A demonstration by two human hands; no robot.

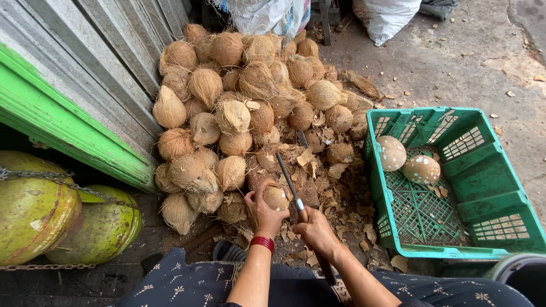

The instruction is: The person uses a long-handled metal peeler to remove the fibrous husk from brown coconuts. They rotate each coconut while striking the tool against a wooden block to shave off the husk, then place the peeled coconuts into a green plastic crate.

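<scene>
**Blade on the coconut, low in the middle of the frame**

Bottom centre of the frame, and both hands are on the job. The left hand is wrapped around a partly peeled coconut, fingers curled over its near side and thumb up against the shell, pinning it on the husk-littered ground. A red band sits on that wrist. Just to the right, the right hand is closed in a fist around the handle of a long knife; the dark blade runs up and to the left, passing right beside the coconut, its tip pointing into the heap. Whether the edge actually touches the shell cannot be told.

Above the hands, filling the upper middle of the frame, there is a big pile of husked brown coconuts, stacked against a grey corrugated wall with a green ledge at the left. Shavings of husk cover the ground between pile and crate.

Over on the right, a green plastic crate stands just beside the person's arm, and two pale, trimmed coconuts lie in its upper left corner, side by side. Lower left: two large green rounded things with a chain across them. White sacks lie along the top edge.
</scene>
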